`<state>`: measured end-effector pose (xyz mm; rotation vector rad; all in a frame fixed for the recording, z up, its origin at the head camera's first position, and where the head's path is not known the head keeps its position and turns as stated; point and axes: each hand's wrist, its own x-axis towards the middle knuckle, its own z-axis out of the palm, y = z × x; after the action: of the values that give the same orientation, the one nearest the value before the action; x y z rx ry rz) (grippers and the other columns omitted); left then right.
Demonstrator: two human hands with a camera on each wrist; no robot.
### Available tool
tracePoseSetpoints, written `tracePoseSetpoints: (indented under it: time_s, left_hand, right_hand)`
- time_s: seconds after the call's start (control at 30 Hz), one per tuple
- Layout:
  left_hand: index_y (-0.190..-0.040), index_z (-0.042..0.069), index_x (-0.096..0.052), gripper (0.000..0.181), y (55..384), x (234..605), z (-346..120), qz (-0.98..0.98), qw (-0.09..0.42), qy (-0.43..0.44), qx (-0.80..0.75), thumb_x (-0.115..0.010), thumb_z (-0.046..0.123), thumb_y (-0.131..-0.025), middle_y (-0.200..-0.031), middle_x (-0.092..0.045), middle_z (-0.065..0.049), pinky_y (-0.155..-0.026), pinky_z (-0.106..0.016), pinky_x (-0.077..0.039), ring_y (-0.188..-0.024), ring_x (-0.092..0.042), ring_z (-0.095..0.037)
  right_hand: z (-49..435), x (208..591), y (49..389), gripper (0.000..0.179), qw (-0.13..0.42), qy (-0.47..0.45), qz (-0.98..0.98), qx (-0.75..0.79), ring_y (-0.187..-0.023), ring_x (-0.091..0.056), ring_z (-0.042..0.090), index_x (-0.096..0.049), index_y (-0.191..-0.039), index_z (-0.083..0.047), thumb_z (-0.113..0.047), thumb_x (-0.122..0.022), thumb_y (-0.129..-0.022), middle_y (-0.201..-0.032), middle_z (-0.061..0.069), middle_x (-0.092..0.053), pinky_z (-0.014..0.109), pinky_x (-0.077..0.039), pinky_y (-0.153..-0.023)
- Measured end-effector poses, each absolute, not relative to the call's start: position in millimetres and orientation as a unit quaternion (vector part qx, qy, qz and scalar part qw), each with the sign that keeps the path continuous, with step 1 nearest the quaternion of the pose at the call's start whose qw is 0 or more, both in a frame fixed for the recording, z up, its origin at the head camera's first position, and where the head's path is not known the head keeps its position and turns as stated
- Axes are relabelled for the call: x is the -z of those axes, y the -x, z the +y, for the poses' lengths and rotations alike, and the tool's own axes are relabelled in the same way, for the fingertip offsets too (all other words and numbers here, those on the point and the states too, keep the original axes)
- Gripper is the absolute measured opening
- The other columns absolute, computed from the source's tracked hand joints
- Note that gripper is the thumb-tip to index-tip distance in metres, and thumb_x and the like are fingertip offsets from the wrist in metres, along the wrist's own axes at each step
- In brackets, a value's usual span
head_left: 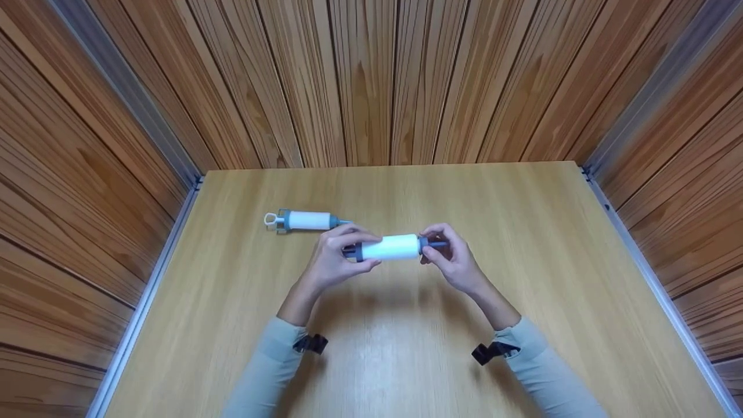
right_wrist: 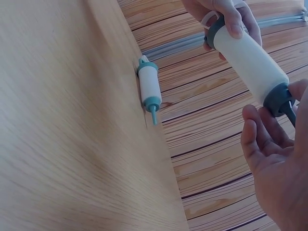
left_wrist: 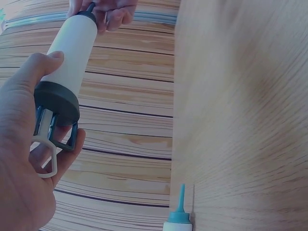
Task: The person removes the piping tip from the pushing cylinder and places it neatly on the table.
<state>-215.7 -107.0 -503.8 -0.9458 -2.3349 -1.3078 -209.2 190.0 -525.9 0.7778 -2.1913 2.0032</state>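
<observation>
Held above the table is a large syringe (head_left: pixel 392 248) with a white barrel, dark teal end caps and a narrow nozzle, lying nearly level across the head view. My left hand (head_left: pixel 335 255) grips its plunger end, the thumb on the barrel in the left wrist view, where a pale ring handle (left_wrist: pixel 53 159) shows beside the palm. My right hand (head_left: pixel 457 261) pinches the teal collar (right_wrist: pixel 278 98) at the nozzle end, thumb on one side and fingertips on the other.
A second, similar syringe (head_left: pixel 309 220) lies on the wooden table (head_left: pixel 522 232) behind my left hand, its nozzle pointing right. Wood-plank walls (head_left: pixel 365 81) with metal rails (head_left: pixel 145 273) border the table at the back and sides.
</observation>
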Motion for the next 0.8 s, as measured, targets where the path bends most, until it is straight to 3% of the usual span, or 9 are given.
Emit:
tracePoseSetpoints:
  time_s: [0.4,0.63,0.8]
  left_hand:
    - [-0.123,0.011,-0.086,0.034,216.0,503.6,-108.0,-0.813,0.143,0.329,0.458,-0.095,0.014,-0.090,-0.122,-0.082,-0.012,-0.098,-0.038,-0.066,-0.114,-0.078,-0.031]
    - [-0.123,0.009,-0.086,0.034,215.2,504.5,-108.0,-0.804,0.139,0.337,0.470,-0.095,0.011,-0.090,-0.125,-0.081,-0.015,-0.100,-0.038,-0.067,-0.118,-0.077,-0.033]
    - [-0.121,0.008,-0.087,0.032,215.9,504.2,-107.0,-0.800,0.141,0.347,0.469,-0.095,0.009,-0.090,-0.124,-0.081,-0.016,-0.096,-0.040,-0.069,-0.116,-0.078,-0.035]
  right_hand:
    - [190.9,525.2,210.8,0.029,0.043,-0.268,-0.711,-0.649,-0.092,-0.075,0.018,-0.053,-0.132,0.017,0.012,-0.062,-0.105,-0.121,-0.004,-0.067,0.023,-0.066,-0.082]
    - [189.9,522.9,210.4,0.021,0.040,-0.252,-0.731,-0.633,-0.084,-0.071,0.009,-0.057,-0.129,0.014,0.006,-0.058,-0.110,-0.111,-0.002,-0.067,0.022,-0.064,-0.077]
    - [190.1,521.7,208.8,0.022,0.034,-0.242,-0.733,-0.634,-0.084,-0.070,0.009,-0.057,-0.129,0.013,0.005,-0.060,-0.109,-0.111,0.001,-0.066,0.022,-0.064,-0.076]
